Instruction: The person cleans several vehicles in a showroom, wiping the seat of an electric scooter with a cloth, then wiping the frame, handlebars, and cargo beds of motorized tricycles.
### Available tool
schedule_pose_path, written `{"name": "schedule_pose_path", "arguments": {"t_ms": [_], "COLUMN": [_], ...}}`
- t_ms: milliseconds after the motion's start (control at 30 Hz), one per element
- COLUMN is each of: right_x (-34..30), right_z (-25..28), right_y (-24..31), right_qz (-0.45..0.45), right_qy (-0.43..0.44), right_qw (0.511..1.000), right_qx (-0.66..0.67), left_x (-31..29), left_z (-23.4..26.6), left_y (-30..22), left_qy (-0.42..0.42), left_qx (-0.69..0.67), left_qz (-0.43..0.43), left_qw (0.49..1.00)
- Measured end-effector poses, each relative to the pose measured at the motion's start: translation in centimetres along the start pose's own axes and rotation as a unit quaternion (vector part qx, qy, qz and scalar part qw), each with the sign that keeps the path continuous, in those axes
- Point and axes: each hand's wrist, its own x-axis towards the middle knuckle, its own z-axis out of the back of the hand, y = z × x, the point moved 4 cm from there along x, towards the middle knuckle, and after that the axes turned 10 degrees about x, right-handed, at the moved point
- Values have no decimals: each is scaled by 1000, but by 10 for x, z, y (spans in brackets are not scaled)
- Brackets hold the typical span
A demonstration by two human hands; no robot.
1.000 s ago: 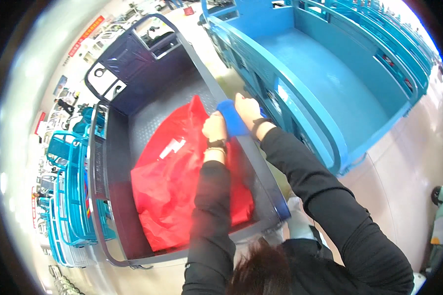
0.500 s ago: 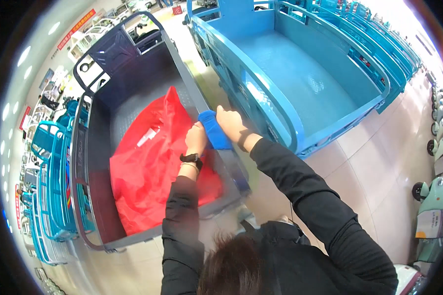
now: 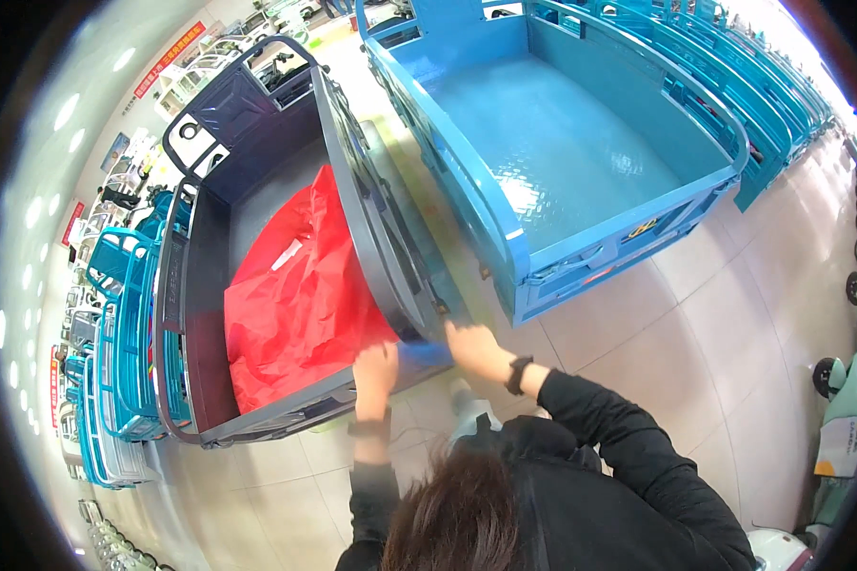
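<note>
A blurred blue cloth (image 3: pixel 422 356) stretches between my two hands at the near right corner of a dark grey cargo bed (image 3: pixel 328 392). My left hand (image 3: pixel 377 369) is closed on the cloth's left end, just above the bed's rear edge. At its right end my right hand (image 3: pixel 479 351) has its fingers curled round it, beside the corner. The cloth lies against or just over the rim; which of the two I cannot tell. Inside the bed is a large crumpled red sheet (image 3: pixel 300 309) with a small white label.
A light blue cargo bed (image 3: pixel 571 124) stands to the right, a narrow gap away. Teal frames (image 3: pixel 124 333) stand at the left, more at the far right. Pale green scooters (image 3: pixel 846 409) line the right side of the tiled floor (image 3: pixel 676 381).
Both hands and the blue cloth have moved back toward me, from the bed's right side rail to its rear corner. The red sheet still lies in the bed.
</note>
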Motion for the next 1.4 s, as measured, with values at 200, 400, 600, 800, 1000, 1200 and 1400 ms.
{"name": "schedule_pose_path", "arguments": {"t_ms": [200,400,600,800,1000,1200,1400], "right_x": [-99,-78,-38,-10,16,92,156], "right_z": [-61,-5,86,201,215,222,186], "right_y": [-17,-70,-155,-173,-173,-185,-212], "right_qz": [-54,-84,-123,-226,-146,-56,21], "right_qy": [163,171,22,-105,-184,-204,-134], "right_qw": [982,974,987,933,959,973,986], "right_qx": [81,121,102,259,155,90,94], "left_x": [-105,-48,86,149,181,214,232], "left_z": [-20,13,60,84,81,82,33], "left_y": [-46,-140,-192,-210,-215,-202,-180], "left_qy": [229,306,220,99,53,-80,-16], "left_qx": [-79,-232,-320,-373,-413,-344,-236], "left_qz": [-86,-115,-153,-145,-85,10,131], "left_qw": [966,916,909,911,905,935,963]}}
